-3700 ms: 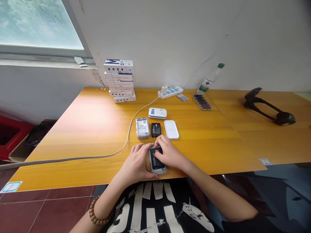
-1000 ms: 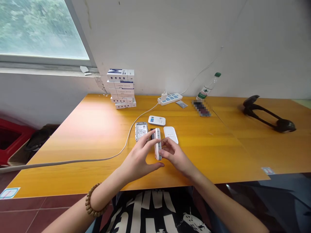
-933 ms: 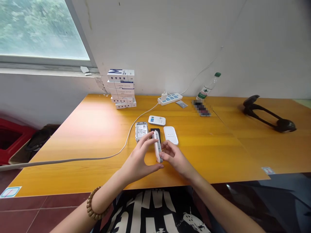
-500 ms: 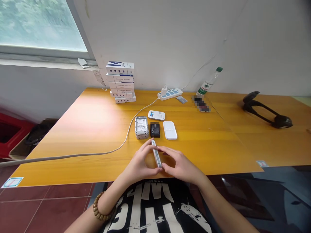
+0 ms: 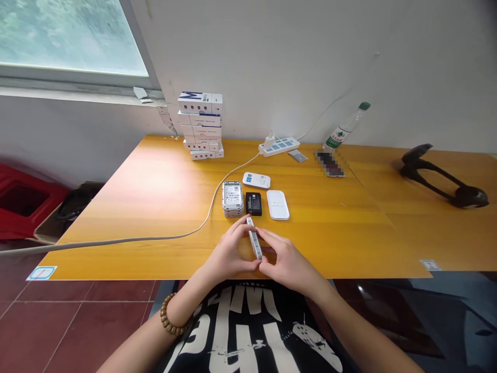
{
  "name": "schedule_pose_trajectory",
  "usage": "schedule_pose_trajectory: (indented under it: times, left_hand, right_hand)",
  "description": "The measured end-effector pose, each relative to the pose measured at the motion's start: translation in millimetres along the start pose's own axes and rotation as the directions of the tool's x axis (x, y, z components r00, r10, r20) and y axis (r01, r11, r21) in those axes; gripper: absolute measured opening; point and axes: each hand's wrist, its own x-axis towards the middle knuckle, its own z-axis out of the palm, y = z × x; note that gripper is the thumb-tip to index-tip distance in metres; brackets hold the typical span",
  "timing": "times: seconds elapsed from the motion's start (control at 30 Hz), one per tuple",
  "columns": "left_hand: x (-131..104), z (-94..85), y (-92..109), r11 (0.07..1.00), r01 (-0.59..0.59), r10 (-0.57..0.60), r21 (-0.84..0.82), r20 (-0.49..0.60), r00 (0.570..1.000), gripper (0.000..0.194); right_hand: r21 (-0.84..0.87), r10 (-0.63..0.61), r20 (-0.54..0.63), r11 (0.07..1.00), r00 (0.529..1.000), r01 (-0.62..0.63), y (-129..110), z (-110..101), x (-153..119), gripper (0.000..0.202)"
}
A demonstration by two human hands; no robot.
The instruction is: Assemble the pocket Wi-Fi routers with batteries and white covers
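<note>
My left hand (image 5: 232, 249) and my right hand (image 5: 288, 261) both grip a slim white portable Wi-Fi router (image 5: 254, 238), tilted up on its narrow edge above the front of the table. Fingertips of both hands press its two ends and sides, and grey marks show along the edge. Just beyond it lies a black battery (image 5: 254, 203) printed 3000mAh. Left of the battery is a stack of open-backed router bodies (image 5: 233, 197) with labels. A white back cover (image 5: 278, 205) rests to the right, and another white router (image 5: 257, 180) lies behind.
White boxes (image 5: 200, 127) are stacked by the wall. A power strip (image 5: 279, 146) with a plug feeds a white cable (image 5: 186, 236) across the table's left side. Farther right are a phone (image 5: 330, 163), a water bottle (image 5: 347, 127) and a black stand-like object (image 5: 438, 176).
My view has shifted slightly, so the table's things appear a little farther right. Both hands keep holding the router in nearly the same pose.
</note>
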Motion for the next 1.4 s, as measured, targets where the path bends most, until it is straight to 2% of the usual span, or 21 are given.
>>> schedule_pose_trajectory:
  times: [0.17, 0.27, 0.47, 0.57, 0.73, 0.83, 0.97, 1.03, 1.13, 1.2, 1.4]
  left_hand:
    - [2, 0.9, 3, 0.997, -0.011, 0.010, -0.071, -0.016, 1.000, 0.063]
    - [1, 0.8, 5, 0.997, 0.014, -0.015, -0.079, -0.011, 1.000, 0.066]
    - [-2, 2.4, 7, 0.998, 0.019, -0.018, -0.063, 0.014, 1.000, 0.081]
    - [-3, 3.0, 8, 0.999, 0.021, -0.020, -0.045, 0.024, 1.000, 0.081]
    - [-4, 3.3, 12, 0.999, 0.037, -0.036, -0.021, 0.033, 0.999, 0.079]
    - [-4, 2.2, 13, 0.999, 0.039, -0.038, -0.020, 0.022, 0.999, 0.076]
    - [-4, -0.7, 9, 0.997, 0.010, -0.007, -0.080, 0.029, 1.000, 0.079]
    - [-4, -1.6, 8, 0.984, 0.015, -0.007, -0.176, 0.050, 0.999, 0.081]
    - [-4, -2.3, 8, 0.939, 0.061, -0.032, -0.339, 0.092, 0.995, 0.079]
    - [-4, -2.9, 10, 0.909, 0.088, -0.042, -0.407, 0.122, 0.992, 0.078]
    - [-6, -4.7, 16, 0.897, 0.108, -0.041, -0.428, 0.162, 0.986, 0.080]
  right_hand:
    - [-0.023, 0.138, 0.047, 0.990, 0.989, -0.137, -14, 5, 2, 0.082]
    - [-0.044, 0.178, -0.010, 0.983, 0.984, -0.178, -15, 13, -1, 0.085]
    - [-0.071, 0.084, -0.091, 0.993, 0.992, -0.090, -8, 23, -9, 0.093]
    - [-0.109, 0.025, -0.129, 0.993, 0.991, -0.039, -3, 26, -12, 0.096]
    - [-0.102, 0.045, -0.149, 0.993, 0.988, -0.061, 4, 32, -17, 0.092]
    - [-0.036, 0.091, -0.117, 0.995, 0.989, -0.096, 6, 28, -18, 0.085]
    - [0.057, 0.078, 0.011, 0.995, 0.997, -0.079, 15, 11, -17, 0.074]
    - [0.097, 0.036, 0.092, 0.994, 0.995, -0.045, 22, 2, -16, 0.079]
    - [0.126, -0.018, 0.186, 0.992, 0.982, -0.006, 31, -6, -16, 0.100]
    - [0.135, -0.024, 0.185, 0.991, 0.982, -0.002, 35, -6, -15, 0.103]
    - [0.225, -0.059, 0.115, 0.974, 0.992, 0.032, 40, 3, -10, 0.087]
